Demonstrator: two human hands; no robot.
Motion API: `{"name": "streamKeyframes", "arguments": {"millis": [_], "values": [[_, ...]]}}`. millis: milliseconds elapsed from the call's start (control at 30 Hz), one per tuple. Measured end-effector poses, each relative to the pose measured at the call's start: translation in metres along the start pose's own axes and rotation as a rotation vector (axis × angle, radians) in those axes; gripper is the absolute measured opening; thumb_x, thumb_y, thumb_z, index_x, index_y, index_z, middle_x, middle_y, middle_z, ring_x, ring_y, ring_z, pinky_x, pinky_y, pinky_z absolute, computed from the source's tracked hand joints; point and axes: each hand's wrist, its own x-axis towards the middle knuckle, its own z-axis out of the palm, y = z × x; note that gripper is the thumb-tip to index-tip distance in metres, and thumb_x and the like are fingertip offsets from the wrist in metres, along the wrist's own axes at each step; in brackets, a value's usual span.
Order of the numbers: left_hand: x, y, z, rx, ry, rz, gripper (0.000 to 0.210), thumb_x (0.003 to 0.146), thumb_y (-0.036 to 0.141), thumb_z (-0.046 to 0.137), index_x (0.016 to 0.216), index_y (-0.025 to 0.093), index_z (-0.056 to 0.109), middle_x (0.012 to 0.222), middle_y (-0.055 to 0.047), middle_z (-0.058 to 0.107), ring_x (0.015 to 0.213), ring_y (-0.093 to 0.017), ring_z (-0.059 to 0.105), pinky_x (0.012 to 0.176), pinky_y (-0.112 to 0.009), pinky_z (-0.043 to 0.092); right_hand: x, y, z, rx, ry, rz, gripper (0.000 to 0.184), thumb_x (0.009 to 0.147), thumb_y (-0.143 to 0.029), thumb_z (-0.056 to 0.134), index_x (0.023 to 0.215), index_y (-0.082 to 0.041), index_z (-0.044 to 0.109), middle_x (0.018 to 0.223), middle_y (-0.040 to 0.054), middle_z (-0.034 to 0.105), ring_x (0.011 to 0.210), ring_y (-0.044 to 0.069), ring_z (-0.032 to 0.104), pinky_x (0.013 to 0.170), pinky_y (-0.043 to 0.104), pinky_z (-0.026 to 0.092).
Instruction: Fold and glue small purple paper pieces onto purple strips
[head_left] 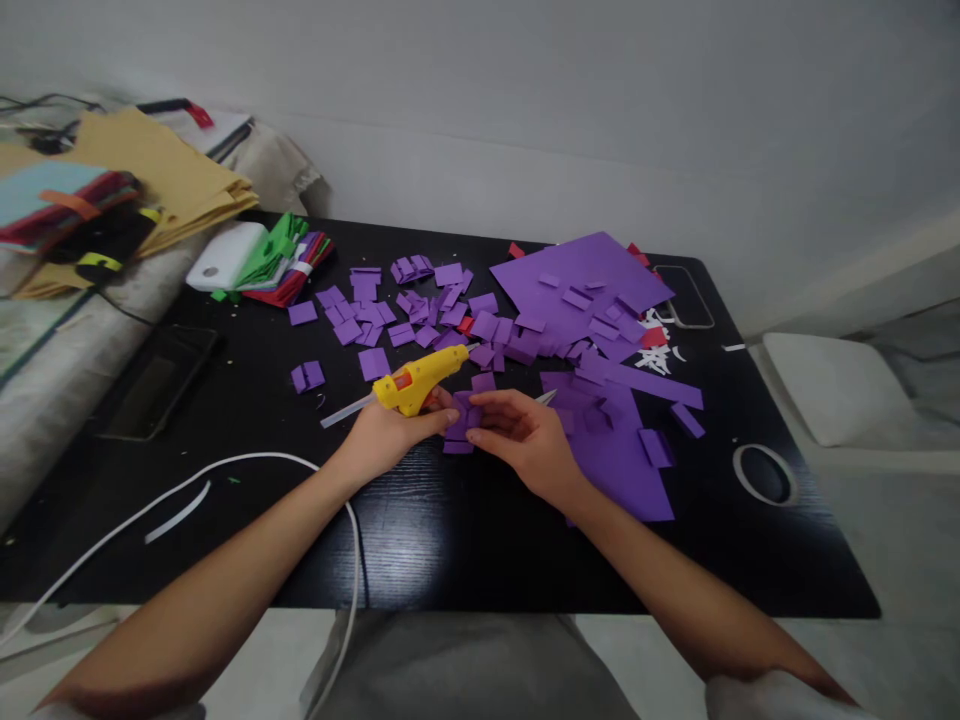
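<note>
My left hand [390, 435] is closed around a yellow hot glue gun [424, 378], whose nozzle points right and away from me. A clear glue stick [346, 412] juts from its back end. My left thumb also reaches the edge of a small folded purple piece [460, 422], which looks like foam sheet or paper. From the other side, my right hand [529, 440] pinches that piece between thumb and fingers. Many small purple pieces [367, 315] lie scattered beyond my hands. The tip of a pointed metal blade [547, 397] shows behind my right hand.
Large purple sheets [619, 460] spread to the right, with a roll of tape [765, 474] beyond them. A white cable [247, 457] loops across the black table [480, 560]. Bundled coloured sheets [281, 262] and brown paper [154, 175] lie at the left.
</note>
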Motion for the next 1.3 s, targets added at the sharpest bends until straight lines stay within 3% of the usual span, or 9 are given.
{"name": "streamKeyframes", "arguments": {"millis": [200,433,567,667,800,867,1067,1300], "values": [[0.002,-0.002,0.002,0.024,0.023,-0.012,0.017,0.074,0.029,0.078,0.076,0.02,0.064,0.068,0.003,0.063,0.064,-0.014,0.061,0.064,-0.026,0.055,0.0,0.005,-0.003,-0.073,0.054,-0.039,0.024,0.079,-0.033,0.086,0.1,-0.027,0.078,0.107,0.0029,0.078,0.1,0.021,0.074,0.095,0.038,0.062],[0.0,-0.002,0.009,-0.054,0.03,-0.05,0.024,0.072,0.03,0.082,0.081,0.02,0.061,0.072,0.003,0.066,0.06,-0.013,0.062,0.061,-0.027,0.056,0.001,0.01,0.0,0.028,0.146,0.038,0.038,0.069,-0.033,0.091,0.096,-0.027,0.064,0.085,-0.0018,0.07,0.081,0.019,0.07,0.076,0.035,0.063],[0.0,-0.001,0.006,-0.041,0.045,-0.052,0.029,0.074,0.036,0.081,0.086,0.02,0.06,0.076,0.001,0.068,0.063,-0.016,0.065,0.063,-0.031,0.057,0.001,0.008,-0.001,-0.037,0.192,-0.019,0.028,0.071,-0.029,0.085,0.088,-0.026,0.063,0.084,-0.0017,0.068,0.081,0.018,0.067,0.078,0.033,0.058],[0.001,0.0,-0.006,0.104,0.129,-0.002,0.031,0.082,0.046,0.074,0.093,0.021,0.058,0.082,-0.001,0.068,0.066,-0.017,0.065,0.063,-0.031,0.054,0.002,0.003,-0.007,-0.146,0.205,-0.066,0.013,0.075,-0.029,0.078,0.084,-0.025,0.069,0.086,0.0002,0.071,0.086,0.02,0.067,0.083,0.034,0.056],[0.002,0.002,-0.029,0.543,0.259,0.154,0.026,0.084,0.04,0.066,0.097,0.023,0.052,0.081,0.002,0.062,0.07,-0.018,0.06,0.066,-0.031,0.047,0.002,-0.001,-0.015,-0.197,0.217,-0.067,0.007,0.079,-0.031,0.073,0.083,-0.025,0.076,0.088,0.002,0.074,0.088,0.022,0.066,0.083,0.036,0.053],[0.002,0.003,-0.038,0.705,0.2,0.184,0.026,0.08,0.035,0.064,0.099,0.023,0.051,0.083,0.001,0.061,0.071,-0.02,0.059,0.065,-0.032,0.045,0.003,-0.002,-0.017,-0.177,0.232,-0.069,0.009,0.079,-0.033,0.074,0.084,-0.025,0.077,0.088,0.002,0.075,0.088,0.022,0.066,0.083,0.036,0.053],[-0.002,0.001,-0.055,0.968,-0.175,0.171,0.021,0.079,0.021,0.057,0.1,0.023,0.053,0.097,-0.005,0.063,0.081,-0.024,0.063,0.073,-0.037,0.047,0.009,0.0,-0.023,-0.107,0.291,-0.089,0.021,0.072,-0.036,0.087,0.082,-0.024,0.074,0.087,0.0014,0.073,0.086,0.021,0.066,0.083,0.035,0.055],[-0.004,-0.002,-0.061,1.065,-0.312,0.12,0.025,0.079,0.016,0.056,0.103,0.022,0.054,0.104,-0.007,0.06,0.094,-0.027,0.063,0.083,-0.041,0.048,0.012,0.002,-0.029,0.047,0.344,-0.06,0.021,0.08,-0.043,0.082,0.081,-0.023,0.075,0.081,0.0,0.069,0.078,0.017,0.061,0.077,0.031,0.052]]}}
